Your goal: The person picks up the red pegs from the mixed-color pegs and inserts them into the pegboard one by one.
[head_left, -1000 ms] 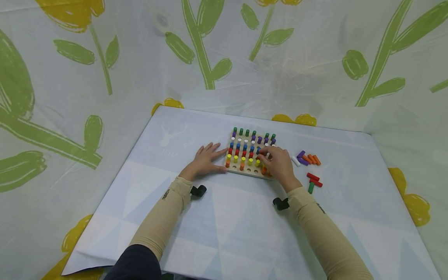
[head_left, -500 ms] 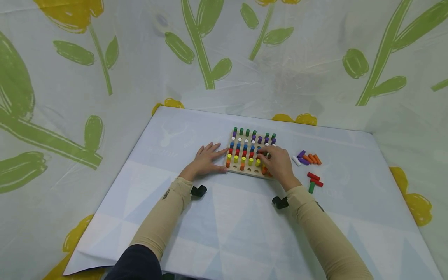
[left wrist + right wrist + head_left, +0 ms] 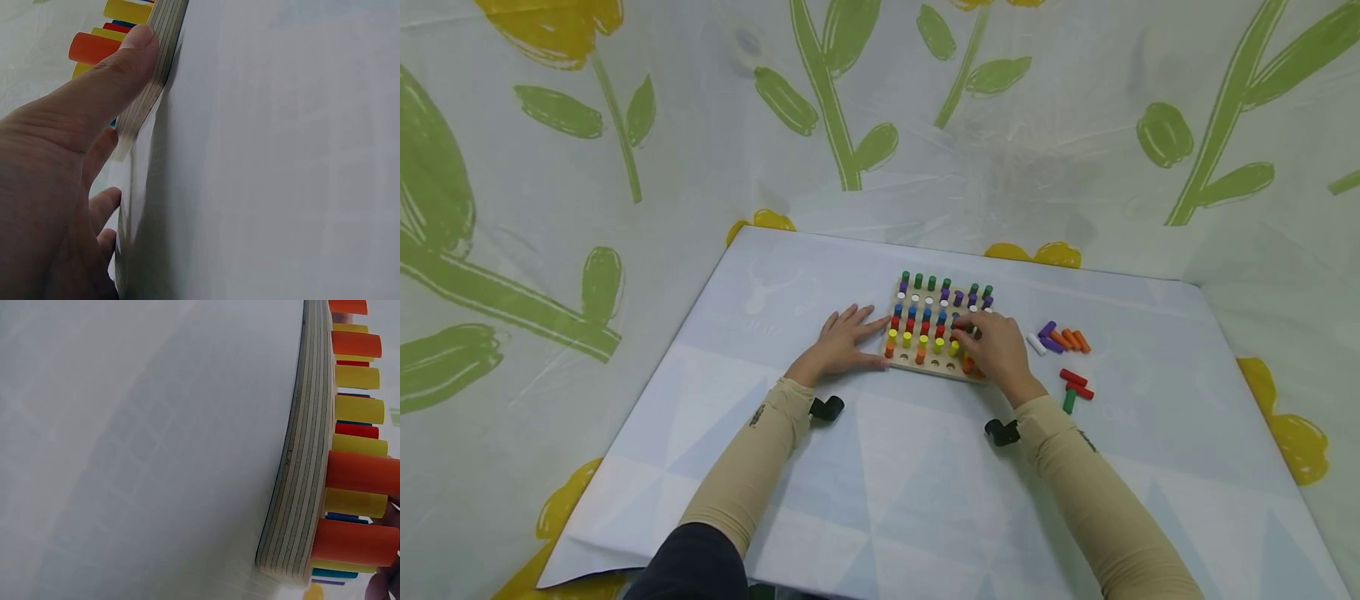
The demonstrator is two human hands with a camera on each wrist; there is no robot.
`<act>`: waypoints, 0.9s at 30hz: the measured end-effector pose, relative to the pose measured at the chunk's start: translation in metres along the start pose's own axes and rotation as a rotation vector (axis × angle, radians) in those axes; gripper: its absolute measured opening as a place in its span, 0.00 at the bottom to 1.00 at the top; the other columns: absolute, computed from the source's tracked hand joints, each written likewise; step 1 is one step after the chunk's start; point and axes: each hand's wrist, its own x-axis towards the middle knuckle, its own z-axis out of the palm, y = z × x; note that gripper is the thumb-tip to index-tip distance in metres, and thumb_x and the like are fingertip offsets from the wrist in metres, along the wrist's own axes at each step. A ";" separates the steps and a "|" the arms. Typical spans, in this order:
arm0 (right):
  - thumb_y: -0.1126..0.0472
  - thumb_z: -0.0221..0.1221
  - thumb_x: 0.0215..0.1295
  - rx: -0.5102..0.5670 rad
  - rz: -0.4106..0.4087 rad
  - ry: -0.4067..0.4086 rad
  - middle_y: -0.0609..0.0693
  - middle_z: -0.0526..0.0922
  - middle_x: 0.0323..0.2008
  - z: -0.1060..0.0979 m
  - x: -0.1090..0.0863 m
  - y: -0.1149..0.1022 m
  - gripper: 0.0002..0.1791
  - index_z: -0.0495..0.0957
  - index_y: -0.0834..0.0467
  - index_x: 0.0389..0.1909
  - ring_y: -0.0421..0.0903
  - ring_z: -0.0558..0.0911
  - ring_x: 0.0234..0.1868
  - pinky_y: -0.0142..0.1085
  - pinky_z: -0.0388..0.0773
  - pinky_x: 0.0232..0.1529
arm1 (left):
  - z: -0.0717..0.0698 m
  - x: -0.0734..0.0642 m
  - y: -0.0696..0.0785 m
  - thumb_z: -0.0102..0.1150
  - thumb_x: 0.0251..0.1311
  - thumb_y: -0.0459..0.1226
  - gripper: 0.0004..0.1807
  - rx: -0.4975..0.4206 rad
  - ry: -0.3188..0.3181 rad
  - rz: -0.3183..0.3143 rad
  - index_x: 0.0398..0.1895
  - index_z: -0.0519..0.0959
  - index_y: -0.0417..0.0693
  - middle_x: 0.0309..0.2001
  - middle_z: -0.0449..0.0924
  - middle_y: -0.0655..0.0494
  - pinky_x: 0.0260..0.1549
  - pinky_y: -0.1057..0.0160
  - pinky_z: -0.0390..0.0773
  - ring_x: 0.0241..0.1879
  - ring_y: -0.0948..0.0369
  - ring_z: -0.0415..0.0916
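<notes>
A wooden pegboard [image 3: 928, 368] lies on the table, set with rows of green, purple, white, blue, red, yellow and orange pegs. My left hand [image 3: 841, 342] rests at its left side with fingers spread; in the left wrist view the thumb [image 3: 122, 72] presses against the board's edge beside an orange peg [image 3: 94, 49]. Over the right part of the board, my right hand [image 3: 1000, 348] pinches a red peg between thumb and index finger, in the red row. That peg is mostly hidden by the fingertips. The right wrist view shows the board's layered edge [image 3: 297, 462] and fingers at the lower right.
Right of the board lie loose pegs: a white one [image 3: 1036, 344], purple ones [image 3: 1051, 345] and orange ones [image 3: 1081, 342]. Nearer are red pegs [image 3: 1073, 377] and a green one [image 3: 1069, 401]. Black wrist cameras [image 3: 827, 408] hang below both wrists.
The view shifts very slightly. Both hands stay at the same places on the board, and the loose pegs lie as before.
</notes>
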 end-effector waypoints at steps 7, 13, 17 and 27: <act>0.51 0.66 0.70 -0.002 0.019 -0.016 0.51 0.87 0.41 0.002 0.001 0.002 0.14 0.87 0.55 0.49 0.51 0.78 0.38 0.51 0.74 0.51 | -0.002 0.000 0.002 0.66 0.57 0.65 0.51 -0.010 -0.008 -0.003 0.81 0.55 0.67 0.83 0.41 0.52 0.76 0.42 0.27 0.81 0.49 0.29; 0.50 0.66 0.69 0.005 0.028 -0.027 0.52 0.87 0.42 0.002 0.002 0.001 0.15 0.87 0.55 0.49 0.52 0.78 0.38 0.51 0.74 0.52 | -0.001 0.000 0.001 0.66 0.57 0.65 0.51 -0.003 -0.006 -0.004 0.81 0.55 0.67 0.83 0.41 0.52 0.76 0.42 0.27 0.81 0.49 0.29; 0.50 0.65 0.70 0.004 0.029 -0.031 0.52 0.87 0.41 0.001 0.000 0.000 0.15 0.87 0.55 0.49 0.52 0.78 0.39 0.52 0.74 0.52 | -0.001 0.000 0.002 0.65 0.57 0.65 0.51 0.003 -0.007 -0.004 0.81 0.55 0.67 0.83 0.41 0.52 0.76 0.42 0.27 0.81 0.49 0.29; 0.51 0.64 0.71 0.023 0.031 -0.021 0.52 0.88 0.43 -0.003 -0.003 -0.001 0.15 0.86 0.56 0.51 0.52 0.78 0.40 0.52 0.73 0.52 | -0.001 -0.002 0.002 0.65 0.58 0.65 0.51 0.005 -0.011 -0.001 0.81 0.55 0.65 0.83 0.40 0.52 0.76 0.42 0.27 0.81 0.48 0.28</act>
